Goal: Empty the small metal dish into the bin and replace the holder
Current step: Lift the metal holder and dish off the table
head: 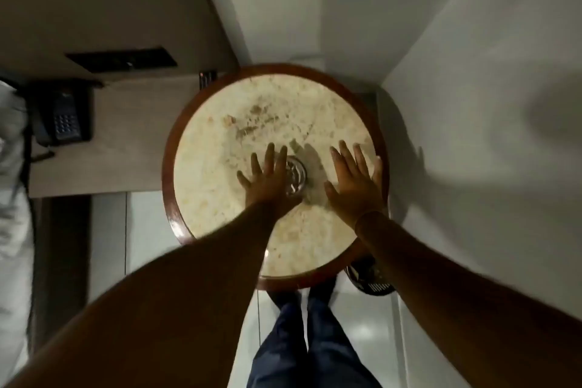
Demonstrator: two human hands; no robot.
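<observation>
A small round dish (297, 176) stands near the middle of a round marble-topped table (220, 148); it looks shiny, and blur hides what it holds. My left hand (267, 179) hovers with fingers spread, its right edge overlapping the dish's left rim; whether it touches is unclear. Right of the dish, my right hand (356, 179) is flat and open with a gap between them, holding nothing. A dark mesh bin (373, 280) peeks out on the floor under the table's near right edge, partly hidden by my right forearm.
The table has a dark wooden rim (167, 167) and stands in a corner of white walls. A black telephone (64, 118) sits on a wooden bedside shelf to the left. My legs in blue trousers (302, 340) stand on the pale floor at the table's near edge.
</observation>
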